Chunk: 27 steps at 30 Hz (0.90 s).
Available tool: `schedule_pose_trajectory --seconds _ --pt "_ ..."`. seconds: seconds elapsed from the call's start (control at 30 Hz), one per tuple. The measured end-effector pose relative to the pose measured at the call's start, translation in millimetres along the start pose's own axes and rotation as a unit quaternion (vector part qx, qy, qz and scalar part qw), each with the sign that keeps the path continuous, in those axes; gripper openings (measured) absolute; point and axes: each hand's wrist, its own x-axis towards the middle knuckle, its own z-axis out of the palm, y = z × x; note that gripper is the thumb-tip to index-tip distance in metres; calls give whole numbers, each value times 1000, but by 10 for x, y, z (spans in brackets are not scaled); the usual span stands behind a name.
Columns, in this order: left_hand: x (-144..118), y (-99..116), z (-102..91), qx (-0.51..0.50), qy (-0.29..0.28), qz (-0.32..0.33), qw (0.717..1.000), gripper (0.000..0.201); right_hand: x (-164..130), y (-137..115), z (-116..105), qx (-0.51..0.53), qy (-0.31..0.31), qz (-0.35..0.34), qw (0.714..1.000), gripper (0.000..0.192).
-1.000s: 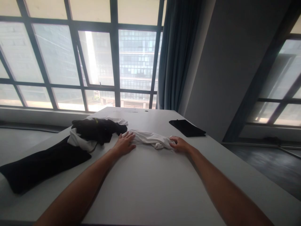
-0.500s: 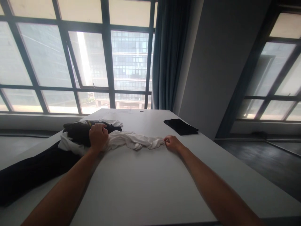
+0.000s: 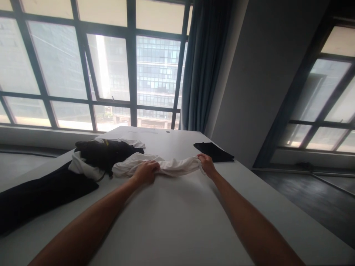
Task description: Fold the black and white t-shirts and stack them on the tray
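Observation:
A crumpled white garment [image 3: 179, 167] lies stretched sideways across the table; its exact kind does not show. Its right end is pinched in my right hand [image 3: 206, 165], slightly raised off the table. My left hand [image 3: 145, 172] is closed over the cloth's near edge around its middle, fingers curled onto it. Left of that hand, the rest of the white cloth spreads beside a heap of dark clothes [image 3: 108, 153].
The white table [image 3: 177, 221] reaches toward the windows. Black trousers-like cloth [image 3: 47, 195] hangs over its left side, and white fabric [image 3: 85, 168] sticks out of the heap. A folded black cloth [image 3: 215, 152] lies at the right edge. A blue curtain [image 3: 203, 74] hangs beyond.
My left hand has moved right, from beside the dark heap to the middle of the white garment. My right hand has lifted its end a little and shifted slightly right.

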Motion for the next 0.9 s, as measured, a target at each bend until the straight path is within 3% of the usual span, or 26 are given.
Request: schedule_pose_trajectory --seconds 0.07,0.17,0.27,0.33,0.4,0.5,0.57,0.63,0.77,0.9 --pt "45 -144 -148 -53 109 -75 990 26 56 55 -91 15 29 24 999 29" --pt "111 -354 -336 -114 256 -176 944 27 109 102 -227 30 51 41 997 29" --pt "110 -518 -402 -122 324 -253 903 28 113 149 -344 42 51 47 997 29" --pt "64 -591 -364 -112 301 -274 906 29 93 212 -402 19 22 67 997 28" --pt "4 -625 -281 -88 228 -261 934 29 67 296 -435 -66 -19 76 995 25" --pt "-65 -600 -144 -38 99 -213 971 31 41 401 -428 -234 -69 29 969 22" --pt "-83 -552 -77 -26 45 -176 983 34 33 426 -392 -302 -85 -13 949 24" --pt "-86 -497 -29 -31 22 -127 991 40 23 414 -345 -343 -94 -37 934 25" --pt "-86 -404 54 -13 -43 -12 999 72 -15 353 -261 -392 -117 -52 911 23" --pt "-92 -355 112 5 -77 -9 997 76 -38 326 -217 -412 -123 -39 902 24"
